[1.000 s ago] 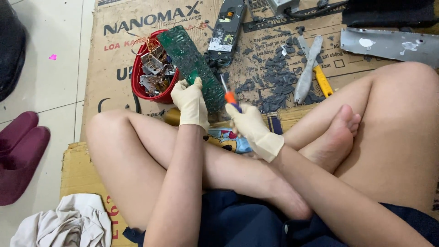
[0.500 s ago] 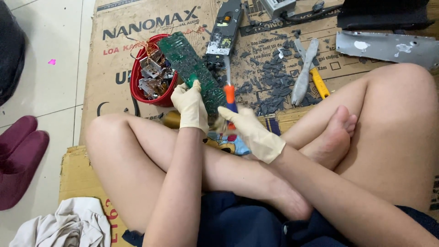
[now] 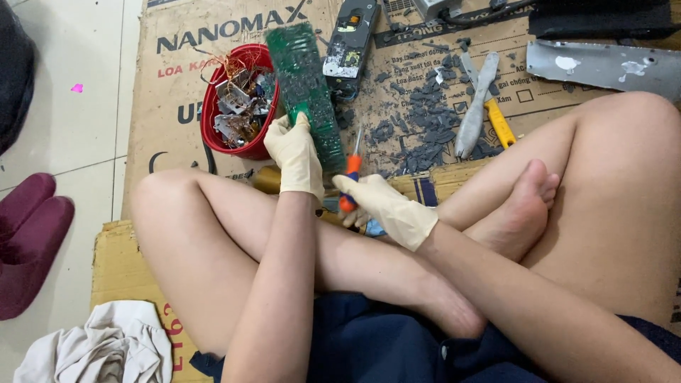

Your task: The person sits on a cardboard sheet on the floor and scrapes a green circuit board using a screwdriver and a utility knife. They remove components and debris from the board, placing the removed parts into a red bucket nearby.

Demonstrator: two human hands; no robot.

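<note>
Left hand (image 3: pixel 296 152) grips circuit board (image 3: pixel 306 85).

Green circuit board (image 3: pixel 306 85), red bowl (image 3: pixel 213 120)

- The left hand (image 3: pixel 296 152), in a pale glove, is raised in front of the left knee, fingers curled in a closed grip with the thumb on top.
- The left forearm runs bare and nearly straight up the view from the lower edge to the wrist.
- The right hand (image 3: pixel 383 204), also gloved, sits just below and to the right of the left hand, fist closed with the knuckles upward.
- The right forearm comes in from the lower right, slanting up and left across the crossed legs.
- The two hands are near but not touching.
</note>
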